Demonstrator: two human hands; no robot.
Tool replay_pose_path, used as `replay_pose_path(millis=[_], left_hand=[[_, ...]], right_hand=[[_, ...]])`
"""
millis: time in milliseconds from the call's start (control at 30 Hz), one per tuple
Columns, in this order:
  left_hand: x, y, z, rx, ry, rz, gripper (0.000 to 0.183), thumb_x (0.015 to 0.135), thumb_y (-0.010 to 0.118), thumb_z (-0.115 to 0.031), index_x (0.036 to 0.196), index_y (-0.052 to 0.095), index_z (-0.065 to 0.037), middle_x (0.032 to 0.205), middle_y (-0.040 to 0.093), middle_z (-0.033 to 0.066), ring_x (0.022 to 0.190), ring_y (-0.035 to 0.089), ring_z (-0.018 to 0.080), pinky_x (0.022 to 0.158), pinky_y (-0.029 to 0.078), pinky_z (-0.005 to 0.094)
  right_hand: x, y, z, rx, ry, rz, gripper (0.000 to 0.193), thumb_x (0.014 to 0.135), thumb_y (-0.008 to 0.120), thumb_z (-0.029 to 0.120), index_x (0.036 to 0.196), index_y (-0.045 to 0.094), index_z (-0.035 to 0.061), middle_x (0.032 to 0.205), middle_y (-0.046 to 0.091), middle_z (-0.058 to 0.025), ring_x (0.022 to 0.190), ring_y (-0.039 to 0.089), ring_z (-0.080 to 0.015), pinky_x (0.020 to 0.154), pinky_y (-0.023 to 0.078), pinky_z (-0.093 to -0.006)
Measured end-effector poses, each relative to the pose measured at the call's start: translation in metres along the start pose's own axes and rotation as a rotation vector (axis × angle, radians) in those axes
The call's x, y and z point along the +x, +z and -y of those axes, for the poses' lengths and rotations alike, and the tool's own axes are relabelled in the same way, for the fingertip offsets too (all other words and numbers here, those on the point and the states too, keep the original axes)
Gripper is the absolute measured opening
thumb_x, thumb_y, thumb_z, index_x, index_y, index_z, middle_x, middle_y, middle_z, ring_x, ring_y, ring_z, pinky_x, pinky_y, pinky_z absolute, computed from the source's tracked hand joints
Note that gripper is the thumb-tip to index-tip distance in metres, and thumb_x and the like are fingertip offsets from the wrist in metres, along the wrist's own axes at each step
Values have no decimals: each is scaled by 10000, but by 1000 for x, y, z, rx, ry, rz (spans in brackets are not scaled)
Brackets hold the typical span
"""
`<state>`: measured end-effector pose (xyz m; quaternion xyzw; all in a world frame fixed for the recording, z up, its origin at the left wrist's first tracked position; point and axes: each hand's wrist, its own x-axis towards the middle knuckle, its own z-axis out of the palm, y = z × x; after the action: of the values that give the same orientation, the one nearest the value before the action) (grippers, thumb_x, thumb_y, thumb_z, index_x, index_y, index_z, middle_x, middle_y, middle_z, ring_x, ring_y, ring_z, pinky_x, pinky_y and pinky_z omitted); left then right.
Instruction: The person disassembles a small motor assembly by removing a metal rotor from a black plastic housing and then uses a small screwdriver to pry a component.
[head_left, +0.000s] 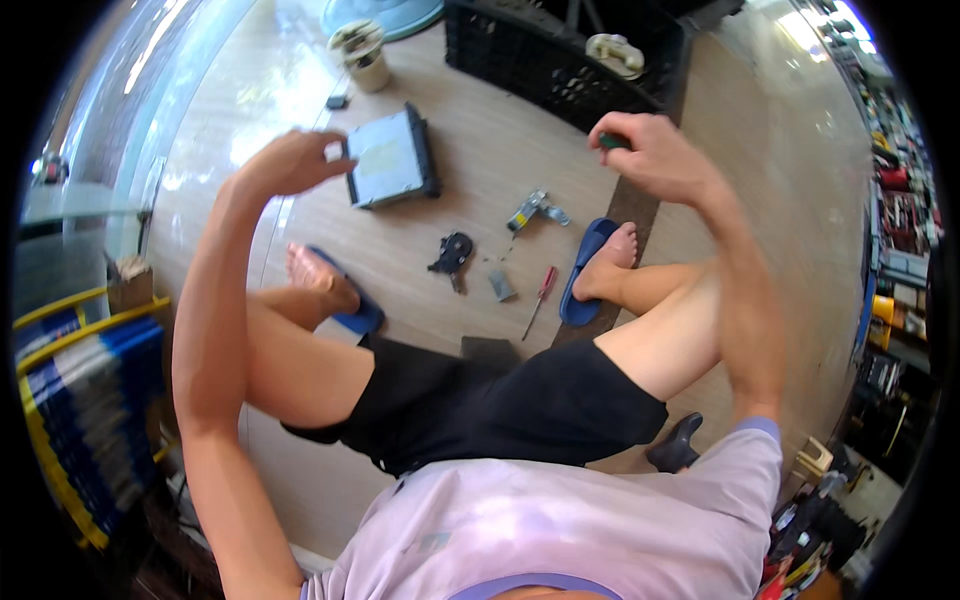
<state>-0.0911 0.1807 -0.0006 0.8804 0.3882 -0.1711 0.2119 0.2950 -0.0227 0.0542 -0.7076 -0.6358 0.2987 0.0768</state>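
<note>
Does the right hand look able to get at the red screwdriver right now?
Probably yes: nothing covers the screwdriver, though the right hand holds a green object and might need freeing.

No text, label, number or sign can be read on anything here.

Pale floor (500, 165) — brown strip (637, 207) across it, crowded shelves (905, 215) rightward

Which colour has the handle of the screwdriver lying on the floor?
The screwdriver handle is red; the head view shows it best.
</note>
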Motion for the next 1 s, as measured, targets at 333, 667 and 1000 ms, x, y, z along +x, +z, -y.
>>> replay_pose_path(millis=[333, 667, 1000], left_hand=[[-10, 51, -33, 138, 103, 191, 516, 970, 648, -450, 1311, 650, -62, 1029, 760, 217, 1023, 708, 417, 922, 551, 505], [1, 54, -31, 64, 31, 254, 585, 970, 637, -489, 1403, 614, -97, 1105, 753, 216, 1089, 697, 401, 963, 542, 488], [21, 64, -3, 73, 47, 199, 572, 966, 642, -471, 1360, 625, -57, 1028, 755, 220, 1017, 707, 409, 929, 541, 498]], right_hand=[[27, 11, -64, -138, 227, -51, 322, 867, 589, 234, 1066, 715, 14, 993, 748, -252, 985, 721, -408, 900, 566, -467], [60, 21, -79, -143, 117, 141, 361, 874, 622, 284, 1079, 745, 14, 1022, 752, -250, 1012, 725, -400, 927, 572, -449], [73, 31, -45, -131, 39, 314, 311, 876, 576, 224, 1072, 726, 34, 1049, 737, -240, 1029, 699, -407, 911, 558, -480]])
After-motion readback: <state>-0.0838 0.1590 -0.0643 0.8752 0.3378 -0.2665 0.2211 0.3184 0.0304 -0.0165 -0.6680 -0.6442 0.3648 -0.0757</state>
